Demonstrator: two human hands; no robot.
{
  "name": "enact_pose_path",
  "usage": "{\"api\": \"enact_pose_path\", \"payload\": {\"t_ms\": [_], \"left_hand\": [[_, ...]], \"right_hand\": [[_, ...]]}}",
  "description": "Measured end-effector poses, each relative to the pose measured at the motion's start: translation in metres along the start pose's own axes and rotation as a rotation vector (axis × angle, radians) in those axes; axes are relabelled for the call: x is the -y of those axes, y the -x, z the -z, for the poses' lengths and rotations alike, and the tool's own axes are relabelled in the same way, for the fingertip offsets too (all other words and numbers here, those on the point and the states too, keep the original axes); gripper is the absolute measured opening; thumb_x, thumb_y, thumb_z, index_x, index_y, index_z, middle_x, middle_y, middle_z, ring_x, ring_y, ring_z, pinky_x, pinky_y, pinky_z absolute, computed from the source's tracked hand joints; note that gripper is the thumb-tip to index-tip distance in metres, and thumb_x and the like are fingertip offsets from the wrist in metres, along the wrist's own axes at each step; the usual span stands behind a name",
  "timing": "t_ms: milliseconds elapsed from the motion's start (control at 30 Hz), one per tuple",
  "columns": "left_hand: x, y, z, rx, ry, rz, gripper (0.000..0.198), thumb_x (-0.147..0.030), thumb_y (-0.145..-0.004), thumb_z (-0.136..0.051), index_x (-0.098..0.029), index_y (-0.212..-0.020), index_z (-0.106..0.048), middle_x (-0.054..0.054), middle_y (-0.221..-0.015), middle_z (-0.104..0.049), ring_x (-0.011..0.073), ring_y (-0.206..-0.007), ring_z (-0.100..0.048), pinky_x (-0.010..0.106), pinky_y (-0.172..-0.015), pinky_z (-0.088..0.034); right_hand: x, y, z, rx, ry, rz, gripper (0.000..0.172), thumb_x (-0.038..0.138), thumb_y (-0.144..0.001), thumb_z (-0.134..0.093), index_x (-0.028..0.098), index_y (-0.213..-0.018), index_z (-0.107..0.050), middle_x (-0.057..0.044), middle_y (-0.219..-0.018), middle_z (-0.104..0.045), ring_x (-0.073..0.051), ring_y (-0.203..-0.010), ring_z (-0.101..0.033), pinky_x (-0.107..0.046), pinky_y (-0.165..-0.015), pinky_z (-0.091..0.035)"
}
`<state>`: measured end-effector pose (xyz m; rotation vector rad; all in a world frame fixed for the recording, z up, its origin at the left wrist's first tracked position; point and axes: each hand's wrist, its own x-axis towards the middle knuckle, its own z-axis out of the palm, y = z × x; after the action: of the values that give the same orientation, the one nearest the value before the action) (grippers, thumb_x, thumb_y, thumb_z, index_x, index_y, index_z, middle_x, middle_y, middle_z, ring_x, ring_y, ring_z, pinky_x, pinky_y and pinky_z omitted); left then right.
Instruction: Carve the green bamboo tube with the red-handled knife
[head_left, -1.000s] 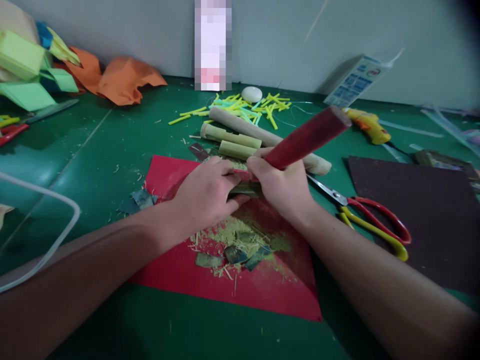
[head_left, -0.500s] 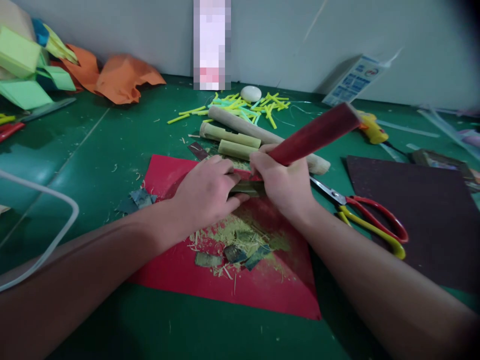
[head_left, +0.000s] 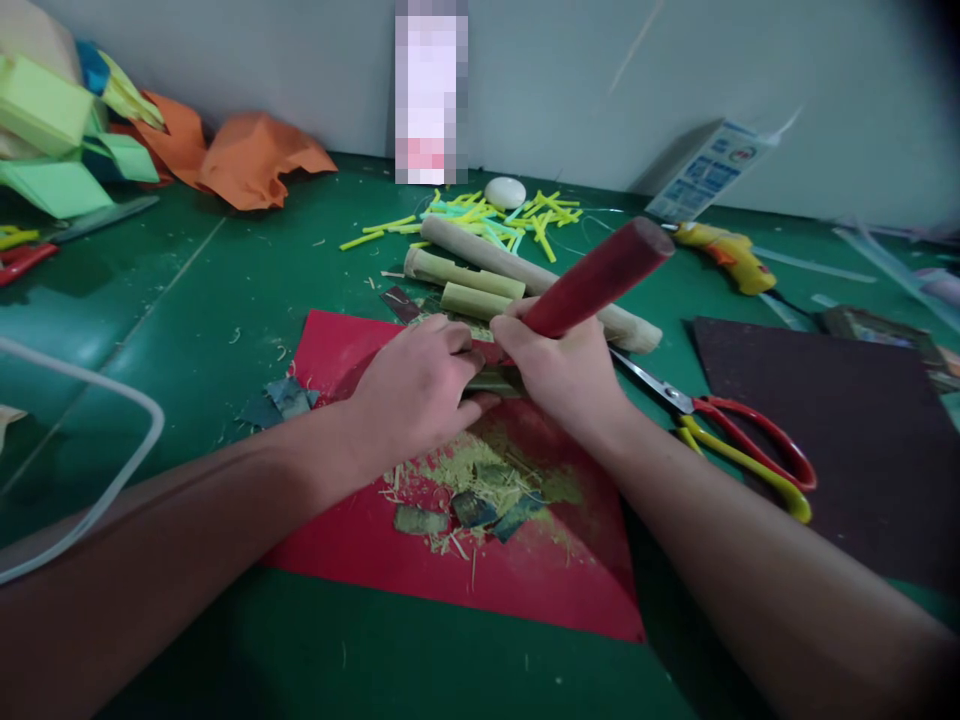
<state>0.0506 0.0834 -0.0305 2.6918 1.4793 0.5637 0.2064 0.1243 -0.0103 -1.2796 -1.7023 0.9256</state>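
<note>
My left hand point(head_left: 416, 385) is closed around a short greenish bamboo piece point(head_left: 496, 381), pinning it over the red sheet point(head_left: 352, 555). My right hand point(head_left: 566, 375) grips a tool by its thick red handle point(head_left: 600, 275), which slants up to the right; the tool's working end is hidden by the hand. Pale shavings point(head_left: 487, 460) and dark green bamboo chips point(head_left: 472, 510) lie on the sheet just below the hands. Beyond them rest two cut bamboo tubes, one short point(head_left: 480, 300) and one longer point(head_left: 457, 270).
A wooden rod point(head_left: 495, 255) lies behind the tubes, near yellow and teal sticks point(head_left: 547, 225) and a white oval object point(head_left: 505, 193). Scissors point(head_left: 742, 430) overlap a dark board point(head_left: 840, 430) on the right, below a yellow glue gun point(head_left: 724, 255). Orange paper point(head_left: 262, 160) sits back left.
The red handle has swung from leaning far right to a more upright angle, its top end shifting left. My right hand has turned with it; my left hand keeps its hold.
</note>
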Motion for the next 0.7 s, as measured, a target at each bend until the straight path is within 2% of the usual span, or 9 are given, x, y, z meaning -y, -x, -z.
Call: {"api": "enact_pose_path", "payload": {"t_ms": [167,267,467,700], "left_hand": [[0.0019,-0.0001,-0.0025,-0.001,0.007,-0.028,0.028,-0.035,-0.091,-0.064,-0.012,-0.104,-0.073,0.012,-0.106,-0.067,0.0293,-0.103,-0.058,0.043,-0.090,-0.051],[0.0026,-0.0009,-0.0028,0.007,-0.015,-0.039,0.028,-0.035,-0.090,-0.065,-0.011,-0.100,-0.074,0.013,-0.101,-0.067,0.0292,-0.100,-0.058,0.044,-0.089,-0.051],[0.0029,-0.0006,-0.0028,-0.016,0.013,-0.026,0.027,-0.035,-0.090,-0.067,-0.010,-0.095,-0.076,0.013,-0.095,-0.065,0.0288,-0.096,-0.057,0.043,-0.084,-0.051],[0.0022,0.0009,-0.0020,-0.034,0.011,-0.052,0.026,-0.032,-0.091,-0.065,-0.010,-0.099,-0.075,0.013,-0.099,-0.067,0.0288,-0.099,-0.058,0.044,-0.089,-0.051]], "right_hand": [[0.0030,0.0011,0.0006,0.026,-0.049,0.005,0.029,0.012,-0.070,-0.056,0.022,-0.049,-0.039,0.006,-0.049,-0.038,-0.009,-0.052,-0.034,-0.027,-0.048,-0.027],[0.0045,0.0023,0.0034,0.087,-0.112,-0.032,0.029,0.012,-0.068,-0.053,0.022,-0.045,-0.038,0.005,-0.045,-0.035,-0.008,-0.048,-0.031,-0.026,-0.045,-0.023],[0.0020,-0.0007,0.0031,-0.056,-0.148,-0.031,0.026,0.011,-0.068,-0.052,0.021,-0.046,-0.042,0.005,-0.045,-0.039,-0.008,-0.048,-0.035,-0.025,-0.045,-0.025],[-0.0009,-0.0007,0.0007,0.002,-0.073,-0.037,0.028,0.013,-0.070,-0.054,0.021,-0.048,-0.040,0.005,-0.047,-0.039,-0.009,-0.051,-0.036,-0.025,-0.047,-0.028]]}}
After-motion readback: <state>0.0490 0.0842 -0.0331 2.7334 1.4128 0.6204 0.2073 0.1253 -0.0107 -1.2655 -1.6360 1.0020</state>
